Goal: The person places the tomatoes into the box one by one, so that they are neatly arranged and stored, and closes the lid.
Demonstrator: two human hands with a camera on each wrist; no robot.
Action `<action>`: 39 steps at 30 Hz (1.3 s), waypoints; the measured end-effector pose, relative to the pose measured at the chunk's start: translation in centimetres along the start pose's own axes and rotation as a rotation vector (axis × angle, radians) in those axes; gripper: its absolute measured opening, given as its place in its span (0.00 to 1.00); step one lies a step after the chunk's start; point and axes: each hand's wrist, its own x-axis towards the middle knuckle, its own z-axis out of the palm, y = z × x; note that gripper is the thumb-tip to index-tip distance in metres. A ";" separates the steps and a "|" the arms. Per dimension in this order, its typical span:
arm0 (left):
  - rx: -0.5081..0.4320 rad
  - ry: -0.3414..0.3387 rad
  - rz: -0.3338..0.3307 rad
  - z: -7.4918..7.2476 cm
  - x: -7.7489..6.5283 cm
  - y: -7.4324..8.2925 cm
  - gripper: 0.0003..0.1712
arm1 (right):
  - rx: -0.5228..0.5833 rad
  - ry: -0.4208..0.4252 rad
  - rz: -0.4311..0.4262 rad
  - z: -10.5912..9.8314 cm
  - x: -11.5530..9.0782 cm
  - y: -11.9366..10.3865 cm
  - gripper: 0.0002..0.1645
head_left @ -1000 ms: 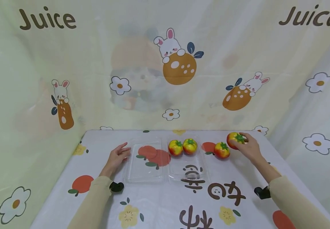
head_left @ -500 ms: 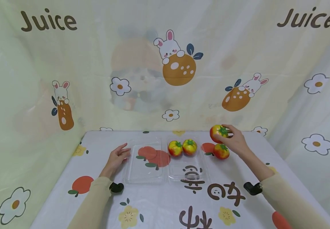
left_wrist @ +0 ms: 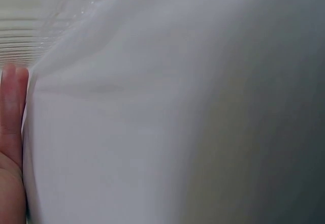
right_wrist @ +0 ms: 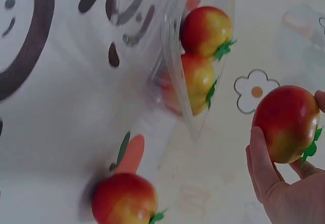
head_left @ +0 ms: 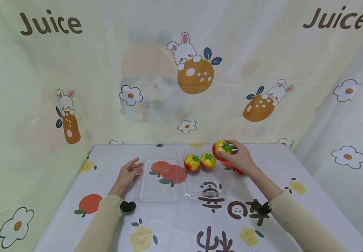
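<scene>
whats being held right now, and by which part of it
The right hand holds a fruit by its rounded sides, not by the green leaves. The left hand holds nothing.

- Clear container (head_left: pixel 157 193): laid open in two halves on the printed tablecloth (head_left: pixel 172 227).
- Red-and-yellow fruit pair (head_left: pixel 208 161): seated side by side toward the far end of the container's right half.
- Gripped fruit (head_left: pixel 220 149): held by the right hand (head_left: pixel 240 156) near the container's far right corner.
- Remaining fruit (head_left: pixel 240 171): largely hidden by the right hand, right of the container.
- Left hand (head_left: pixel 129 175): placed beside the container's left edge, fingers relaxed.
- Rabbit-printed curtain (head_left: pixel 156 133): hung behind the container.
</scene>
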 end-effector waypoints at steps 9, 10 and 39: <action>0.016 0.009 -0.014 -0.2 0.0 0.1 0.33 | 0.017 -0.059 0.014 3.7 -0.2 -0.8 0.42; 0.016 0.008 -0.017 -0.2 -0.1 0.1 0.33 | 0.016 -0.063 0.015 4.0 -0.2 -0.9 0.42; 0.017 -0.006 -0.012 -0.1 0.4 -0.4 0.33 | 0.027 -0.175 0.007 9.2 -2.9 -0.8 0.36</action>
